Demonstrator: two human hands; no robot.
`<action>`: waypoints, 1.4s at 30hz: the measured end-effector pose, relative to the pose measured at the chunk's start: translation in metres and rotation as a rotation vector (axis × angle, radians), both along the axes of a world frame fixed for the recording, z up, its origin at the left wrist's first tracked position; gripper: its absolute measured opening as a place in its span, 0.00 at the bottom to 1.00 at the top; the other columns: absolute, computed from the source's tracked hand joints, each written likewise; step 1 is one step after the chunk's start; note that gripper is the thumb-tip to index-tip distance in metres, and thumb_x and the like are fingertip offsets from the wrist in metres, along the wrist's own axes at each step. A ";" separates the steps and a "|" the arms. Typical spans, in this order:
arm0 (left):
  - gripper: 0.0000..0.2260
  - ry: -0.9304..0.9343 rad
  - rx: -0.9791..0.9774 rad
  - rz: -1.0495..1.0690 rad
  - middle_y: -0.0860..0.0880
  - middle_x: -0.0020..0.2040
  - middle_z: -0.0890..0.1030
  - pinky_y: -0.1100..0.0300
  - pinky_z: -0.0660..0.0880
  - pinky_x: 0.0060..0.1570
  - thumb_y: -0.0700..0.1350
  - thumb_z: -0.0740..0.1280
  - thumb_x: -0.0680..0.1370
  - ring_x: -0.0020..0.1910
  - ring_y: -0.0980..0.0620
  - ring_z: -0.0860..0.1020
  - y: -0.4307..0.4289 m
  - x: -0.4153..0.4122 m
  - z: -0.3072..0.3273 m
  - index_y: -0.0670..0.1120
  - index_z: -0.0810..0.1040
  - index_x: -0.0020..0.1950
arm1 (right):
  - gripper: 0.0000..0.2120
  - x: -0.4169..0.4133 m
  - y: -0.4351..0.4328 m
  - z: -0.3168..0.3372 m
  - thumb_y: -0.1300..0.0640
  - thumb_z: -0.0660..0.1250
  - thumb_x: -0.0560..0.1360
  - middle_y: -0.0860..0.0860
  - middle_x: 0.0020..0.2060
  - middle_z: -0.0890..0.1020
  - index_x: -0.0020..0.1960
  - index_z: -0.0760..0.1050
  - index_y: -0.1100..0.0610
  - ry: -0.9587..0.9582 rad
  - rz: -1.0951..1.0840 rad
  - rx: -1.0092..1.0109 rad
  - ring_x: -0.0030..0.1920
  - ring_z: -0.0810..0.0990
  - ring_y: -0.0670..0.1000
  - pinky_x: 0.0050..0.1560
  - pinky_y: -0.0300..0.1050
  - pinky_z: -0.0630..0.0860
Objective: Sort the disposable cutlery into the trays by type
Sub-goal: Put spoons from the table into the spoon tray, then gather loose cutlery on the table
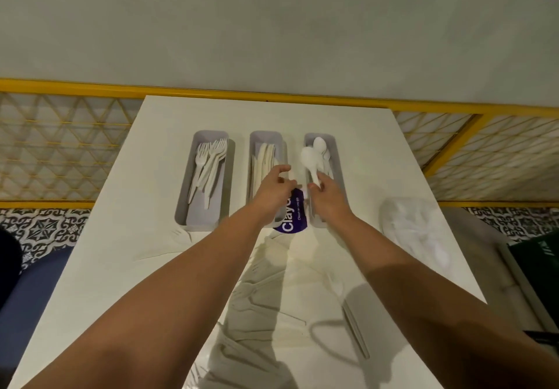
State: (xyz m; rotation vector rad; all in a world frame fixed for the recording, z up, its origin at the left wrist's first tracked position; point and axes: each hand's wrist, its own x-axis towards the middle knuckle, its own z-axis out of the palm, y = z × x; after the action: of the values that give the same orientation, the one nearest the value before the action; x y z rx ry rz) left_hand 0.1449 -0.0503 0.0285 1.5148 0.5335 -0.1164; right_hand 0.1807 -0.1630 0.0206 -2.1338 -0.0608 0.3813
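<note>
Sorting is well on its way but not finished. Three grey trays stand side by side in the middle of the frame on the white bench [121,252]. The left tray [202,214] holds forks [208,164], the middle tray [266,135] holds knives [264,161], and the right tray [341,182] already has some spoons [320,145] in it.

The right hand [325,195] pinches the handle of a white spoon [311,160], perhaps more than one, just over the right tray, so this piece seems about to go with its own kind. The left hand [273,187] hovers over the near part of the middle tray with the fingers loosely spread; nothing can be clearly seen in it.

Much is left to do, it seems. A loose pile of white cutlery [266,285] lies in the lower middle of the frame, washed out by the light, and a clear plastic bag [414,231] at the right edge of the bench still has white pieces inside.

Between the middle and right trays lies a purple label [292,214]. It reads "Clay", with the remaining letters hidden by the left hand, and in smaller print "Clean as you go".
</note>
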 end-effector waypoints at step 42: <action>0.11 -0.122 0.701 -0.277 0.44 0.55 0.80 0.65 0.69 0.46 0.38 0.65 0.76 0.54 0.47 0.77 -0.013 0.001 -0.019 0.42 0.76 0.59 | 0.18 0.057 0.010 -0.004 0.65 0.62 0.76 0.61 0.62 0.70 0.65 0.70 0.62 -0.270 0.395 -0.626 0.61 0.72 0.60 0.59 0.51 0.73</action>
State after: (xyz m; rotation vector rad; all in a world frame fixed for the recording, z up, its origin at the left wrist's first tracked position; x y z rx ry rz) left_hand 0.1455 -0.0637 0.0093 2.2618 0.2672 -0.0495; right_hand 0.2379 -0.1527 0.0167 -2.7878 -0.5925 0.3667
